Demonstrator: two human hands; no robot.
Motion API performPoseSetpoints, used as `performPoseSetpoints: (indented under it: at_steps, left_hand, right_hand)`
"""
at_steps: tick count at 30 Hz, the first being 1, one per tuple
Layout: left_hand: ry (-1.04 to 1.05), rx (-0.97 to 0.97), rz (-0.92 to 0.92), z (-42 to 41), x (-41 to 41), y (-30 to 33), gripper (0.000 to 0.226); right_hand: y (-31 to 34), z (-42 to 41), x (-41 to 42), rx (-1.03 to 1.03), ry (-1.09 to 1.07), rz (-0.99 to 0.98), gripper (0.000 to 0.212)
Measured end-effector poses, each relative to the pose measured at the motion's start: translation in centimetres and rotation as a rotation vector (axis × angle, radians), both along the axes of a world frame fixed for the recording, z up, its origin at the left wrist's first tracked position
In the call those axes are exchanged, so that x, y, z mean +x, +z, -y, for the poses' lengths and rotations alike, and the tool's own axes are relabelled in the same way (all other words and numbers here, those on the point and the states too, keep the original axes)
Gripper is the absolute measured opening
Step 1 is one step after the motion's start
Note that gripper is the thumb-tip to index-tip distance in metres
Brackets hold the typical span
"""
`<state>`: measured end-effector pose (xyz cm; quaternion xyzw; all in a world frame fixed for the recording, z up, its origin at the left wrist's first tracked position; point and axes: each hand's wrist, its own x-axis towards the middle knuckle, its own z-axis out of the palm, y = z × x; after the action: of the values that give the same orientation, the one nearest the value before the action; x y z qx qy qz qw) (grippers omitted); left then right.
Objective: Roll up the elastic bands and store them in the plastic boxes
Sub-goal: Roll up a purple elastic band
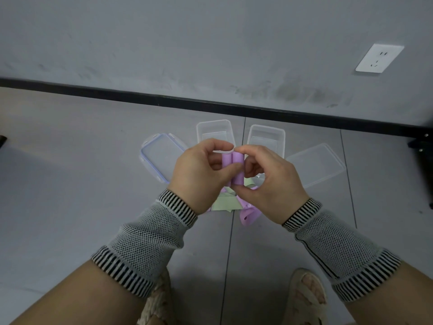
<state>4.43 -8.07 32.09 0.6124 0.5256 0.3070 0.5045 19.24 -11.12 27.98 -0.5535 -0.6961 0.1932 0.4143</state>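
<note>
A purple elastic band point(233, 168), partly rolled into two side-by-side rolls, is held upright between both hands above the floor. My left hand point(199, 174) grips its left side, and my right hand point(269, 181) pinches its right side and lower end. Beneath the hands lie a light green band point(226, 201) and another purple band point(249, 214), partly hidden. Two clear plastic boxes stand open behind the hands, one on the left point(214, 129) and one on the right point(267, 134).
A lid with a blue rim point(159, 156) lies left of the boxes, and a clear lid point(316, 165) lies to the right. A wall with a black skirting point(210, 105) and a socket point(379, 58) is behind. My sandalled feet point(307, 299) are below.
</note>
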Motion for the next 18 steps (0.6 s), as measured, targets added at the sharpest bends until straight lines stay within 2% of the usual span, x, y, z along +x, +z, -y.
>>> performPoseSetpoints:
  at_steps: [4,7,10,13,18]
  left_hand:
    - [-0.023,-0.149,0.14,-0.5,-0.6,0.3,0.031]
    - [-0.061,-0.251,0.251,-0.9,-1.1,0.4,0.034]
    - [-0.106,-0.324,0.317,-1.0,-1.3,0.4,0.037]
    - [-0.108,-0.319,0.291,-0.9,-1.1,0.2,0.035]
    - [-0.062,-0.161,0.161,-0.5,-0.1,-0.1,0.029]
  right_hand:
    - [0.2,0.0,0.4,-0.089,0.069,-0.11,0.057]
    - [0.3,0.0,0.5,-0.095,0.086,-0.104,0.064]
    - [0.5,0.0,0.5,-0.068,0.09,-0.072,0.06]
    - [0.7,0.0,0.6,-0.029,0.074,-0.041,0.049]
    - [0.5,0.1,0.5,0.025,0.024,0.027,0.042]
